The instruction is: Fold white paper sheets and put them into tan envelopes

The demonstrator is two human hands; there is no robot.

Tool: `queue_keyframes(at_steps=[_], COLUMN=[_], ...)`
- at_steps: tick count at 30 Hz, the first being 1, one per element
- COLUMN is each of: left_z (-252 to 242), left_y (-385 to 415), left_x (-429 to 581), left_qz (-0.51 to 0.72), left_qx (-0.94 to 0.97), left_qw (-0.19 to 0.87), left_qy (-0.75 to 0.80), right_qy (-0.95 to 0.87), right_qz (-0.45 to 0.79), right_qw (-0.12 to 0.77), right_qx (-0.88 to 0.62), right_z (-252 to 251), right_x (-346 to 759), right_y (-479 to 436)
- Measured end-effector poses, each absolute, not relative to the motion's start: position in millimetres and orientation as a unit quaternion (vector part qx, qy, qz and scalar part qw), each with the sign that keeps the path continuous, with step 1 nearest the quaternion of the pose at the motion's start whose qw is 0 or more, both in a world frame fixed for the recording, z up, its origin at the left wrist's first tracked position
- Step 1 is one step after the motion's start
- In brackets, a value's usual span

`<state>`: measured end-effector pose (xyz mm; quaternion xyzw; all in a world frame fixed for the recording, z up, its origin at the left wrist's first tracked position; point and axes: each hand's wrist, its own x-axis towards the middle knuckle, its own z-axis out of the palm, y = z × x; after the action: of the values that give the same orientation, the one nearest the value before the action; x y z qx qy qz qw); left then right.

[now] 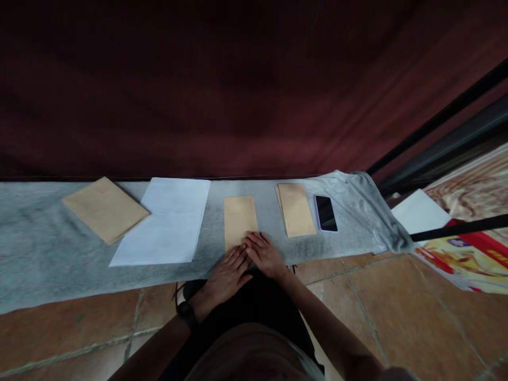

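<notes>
A brown envelope (240, 218) lies flat on the grey cloth, straight in front of me. My left hand (229, 274) rests palm down on its near end, fingers stretched out. Beside it, my right hand (265, 255) also lies flat, its fingertips on the envelope's lower right part and meeting the left fingers. Both hands cover the near edge of the envelope. To the right are a few stacked brown envelopes (297, 210). A stack of white paper sheets (170, 222) lies to the left, with a larger pile of brown envelopes (103, 207) overlapping its left side.
A phone (326, 214) with a dark screen lies right of the stacked envelopes. The grey cloth (35, 248) covers a narrow bench. Dark red curtain (254, 106) hangs behind it. At right are black bars (456, 228) and a colourful box (472, 259); floor tiles (381, 296) show below.
</notes>
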<state>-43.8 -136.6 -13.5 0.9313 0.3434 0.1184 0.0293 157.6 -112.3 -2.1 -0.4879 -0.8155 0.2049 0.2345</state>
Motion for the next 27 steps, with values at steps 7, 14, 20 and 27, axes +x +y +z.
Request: queue_keyframes(at_steps=[7,14,20,27], left_z=[-10,-4,-4,13], left_y=[-133,-137,-140,-131], left_x=[-43,-34,-31,-35], left_qz=[0.127,0.114,0.081,0.03], left_qx=[0.933,0.925,0.924,0.922], left_qw=[0.013,0.015,0.013,-0.013], left_qy=[0.337,0.362,0.374,0.386], right_qy=[-0.845,-0.808,-0.805,-0.819], right_qz=[0.094,0.065,0.066,0.072], right_qw=[0.123,0.122,0.123,0.176], right_qx=[-0.512,-0.573,-0.577,-0.542], right_z=[-12,-15,-17,-22], right_x=[151,141,142,157], right_y=[-46,-5,-10,-60])
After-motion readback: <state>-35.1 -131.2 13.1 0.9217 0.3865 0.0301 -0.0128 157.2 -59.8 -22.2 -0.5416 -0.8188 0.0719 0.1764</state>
